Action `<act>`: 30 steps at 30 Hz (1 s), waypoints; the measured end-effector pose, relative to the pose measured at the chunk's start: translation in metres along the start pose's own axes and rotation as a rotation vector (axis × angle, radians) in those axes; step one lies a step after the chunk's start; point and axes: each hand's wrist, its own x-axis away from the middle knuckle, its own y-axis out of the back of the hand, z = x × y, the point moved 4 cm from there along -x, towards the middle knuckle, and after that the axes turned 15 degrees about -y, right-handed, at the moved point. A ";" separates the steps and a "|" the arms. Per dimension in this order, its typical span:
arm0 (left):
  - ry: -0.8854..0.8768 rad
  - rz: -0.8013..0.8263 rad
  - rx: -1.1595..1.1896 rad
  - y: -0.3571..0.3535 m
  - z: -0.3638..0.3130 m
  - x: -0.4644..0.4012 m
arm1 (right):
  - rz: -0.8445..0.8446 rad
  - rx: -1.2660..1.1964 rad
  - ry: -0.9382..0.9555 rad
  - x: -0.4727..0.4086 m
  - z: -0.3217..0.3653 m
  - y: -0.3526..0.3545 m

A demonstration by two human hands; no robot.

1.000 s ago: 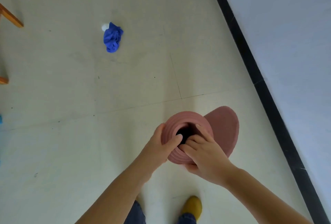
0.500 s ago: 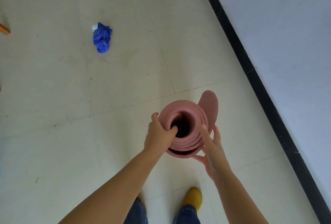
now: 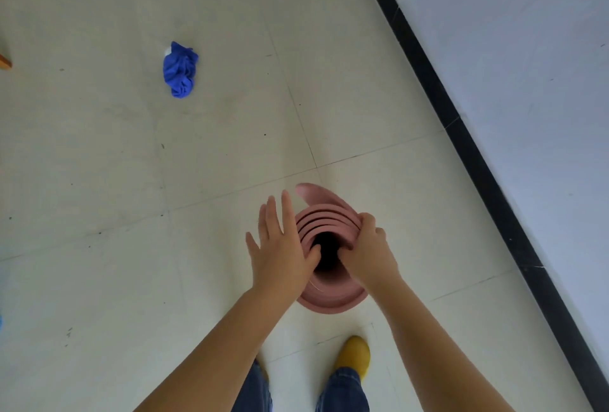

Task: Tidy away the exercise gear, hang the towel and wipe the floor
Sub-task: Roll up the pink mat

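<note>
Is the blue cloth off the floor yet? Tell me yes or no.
No, the blue cloth lies crumpled on the floor, well away from both hands, which are at the rolled pink mat.

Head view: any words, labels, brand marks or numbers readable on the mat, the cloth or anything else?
None. No text shows anywhere.
Pink mat, rolled, between the left hand and right hand: no print or label visible.
Blue cloth on the floor: a small white bit at its top edge, too small to tell whether it is a tag.
</note>
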 end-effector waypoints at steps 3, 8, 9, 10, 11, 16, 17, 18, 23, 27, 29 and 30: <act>0.003 0.070 -0.051 -0.014 0.010 -0.012 | -0.154 0.052 0.052 0.005 0.001 -0.014; -0.248 -0.025 -0.245 0.006 0.003 -0.024 | -0.107 0.112 0.185 -0.003 0.007 -0.007; -0.333 -0.029 -0.305 0.010 -0.001 -0.029 | -0.079 0.150 0.235 -0.005 0.008 -0.005; -0.375 0.030 -0.331 0.013 -0.002 -0.036 | -0.061 0.188 0.275 -0.005 0.009 -0.003; -0.360 0.139 -0.277 0.014 0.000 -0.044 | -0.057 0.212 0.294 -0.006 0.009 -0.001; 0.016 0.364 0.276 0.009 0.020 -0.043 | 0.075 -0.281 -0.061 0.011 -0.022 -0.011; 0.045 0.319 0.278 0.009 0.023 -0.036 | 0.167 -0.419 -0.168 0.020 -0.031 -0.021; 0.064 0.303 0.283 0.007 0.025 -0.029 | 0.245 -0.503 -0.245 0.030 -0.039 -0.030; 0.106 0.312 0.365 0.001 0.022 0.001 | 0.220 -0.463 -0.199 0.046 -0.053 -0.034; 0.158 0.278 0.446 0.012 0.009 0.019 | 0.253 -0.350 -0.150 0.055 -0.045 -0.002; 0.175 0.273 0.462 0.023 -0.003 0.028 | 0.235 -0.290 -0.119 0.068 -0.042 0.017; 0.179 0.275 0.475 0.030 -0.010 0.033 | 0.217 -0.267 -0.105 0.075 -0.041 0.027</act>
